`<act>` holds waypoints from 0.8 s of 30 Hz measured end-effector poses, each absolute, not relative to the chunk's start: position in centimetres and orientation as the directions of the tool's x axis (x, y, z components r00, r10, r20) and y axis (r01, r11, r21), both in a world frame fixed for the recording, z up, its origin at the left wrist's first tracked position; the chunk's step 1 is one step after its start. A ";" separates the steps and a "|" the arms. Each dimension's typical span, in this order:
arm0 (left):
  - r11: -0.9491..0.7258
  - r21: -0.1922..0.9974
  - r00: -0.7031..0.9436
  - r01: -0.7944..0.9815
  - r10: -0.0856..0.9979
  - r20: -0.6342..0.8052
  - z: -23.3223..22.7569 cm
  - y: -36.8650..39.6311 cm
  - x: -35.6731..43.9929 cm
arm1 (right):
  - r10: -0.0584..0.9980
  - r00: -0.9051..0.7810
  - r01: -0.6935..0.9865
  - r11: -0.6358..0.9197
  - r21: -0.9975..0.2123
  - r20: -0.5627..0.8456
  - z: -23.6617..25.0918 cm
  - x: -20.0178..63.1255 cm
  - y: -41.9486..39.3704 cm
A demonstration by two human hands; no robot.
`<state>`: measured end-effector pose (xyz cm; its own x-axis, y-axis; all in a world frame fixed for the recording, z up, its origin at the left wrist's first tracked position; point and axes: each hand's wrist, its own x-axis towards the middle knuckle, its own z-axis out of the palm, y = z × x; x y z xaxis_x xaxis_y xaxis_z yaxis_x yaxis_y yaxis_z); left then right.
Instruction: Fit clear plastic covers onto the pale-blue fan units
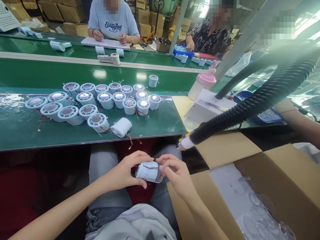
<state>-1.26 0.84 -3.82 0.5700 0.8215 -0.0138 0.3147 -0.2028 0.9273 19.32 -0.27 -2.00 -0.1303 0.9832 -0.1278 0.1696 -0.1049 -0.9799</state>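
My left hand [132,170] is wrapped round a light-blue cylindrical housing [147,171], held on its side above my lap. A red and black wire pair [151,167] runs along its side to the fingertips of my right hand [175,171], which pinch the wires at the right end. That end looks covered by a clear, shiny piece [159,176], partly hidden by my fingers. Just beyond my hands, a similar white-blue housing [121,127] lies tipped over on the table edge, its wires hanging toward me.
Several upright housings [97,120] with loose wires crowd the green table [20,130]. A black flexible hose [225,116] slants in from the right. An open carton [212,193] with clear round plastic parts [257,213] stands at my right. Two people sit across the conveyor [75,75].
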 end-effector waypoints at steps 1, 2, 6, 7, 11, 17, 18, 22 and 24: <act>-0.133 0.951 0.574 0.280 0.817 -0.055 -3.6 0.7 -1.1 | 0.983 -0.126 0.123 -0.120 -0.985 -0.136 -2.0 19.5 -0.3; -0.052 0.969 0.569 0.243 0.816 -0.099 -3.4 0.5 -0.9 | 0.981 -0.131 0.068 -0.136 -0.988 -0.145 -2.0 19.8 -0.4; 0.245 0.968 0.511 0.046 0.827 -0.234 -2.7 -0.5 -0.4 | 0.950 -0.303 0.040 -0.063 -0.997 -0.073 -1.8 20.8 -1.0; 0.300 0.954 0.505 -0.010 0.825 -0.254 -2.6 -0.7 -0.3 | 0.935 -0.355 0.100 0.015 -0.995 -0.021 -1.8 21.0 -1.2; 0.440 0.894 0.531 -0.083 0.779 -0.334 -2.5 -1.3 -0.4 | 0.868 -0.475 0.273 0.304 -0.913 0.146 -1.7 21.9 -1.9; 0.184 0.974 0.536 0.135 0.813 -0.228 -1.5 -1.5 -1.1 | 0.876 -0.479 0.261 0.193 -0.946 0.047 -1.8 22.3 -2.3; 0.152 0.978 0.545 0.144 0.812 -0.206 -1.4 -1.5 -1.1 | 0.877 -0.480 0.239 0.147 -0.960 0.015 -1.7 22.3 -2.3; 0.111 0.984 0.575 0.141 0.800 -0.173 -1.1 -1.6 -1.2 | 0.873 -0.481 0.152 -0.010 -0.988 -0.083 -1.5 22.4 -2.6; 0.089 0.985 0.581 0.146 0.799 -0.158 -1.0 -1.7 -1.1 | 0.866 -0.487 0.117 -0.064 -0.991 -0.113 -1.4 22.4 -2.6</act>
<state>-1.15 -1.66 -1.05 0.5806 0.7987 -0.1580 0.1456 0.0891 0.9853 22.40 -2.63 -1.41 -0.4867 0.8662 -0.1131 0.1173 -0.0635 -0.9911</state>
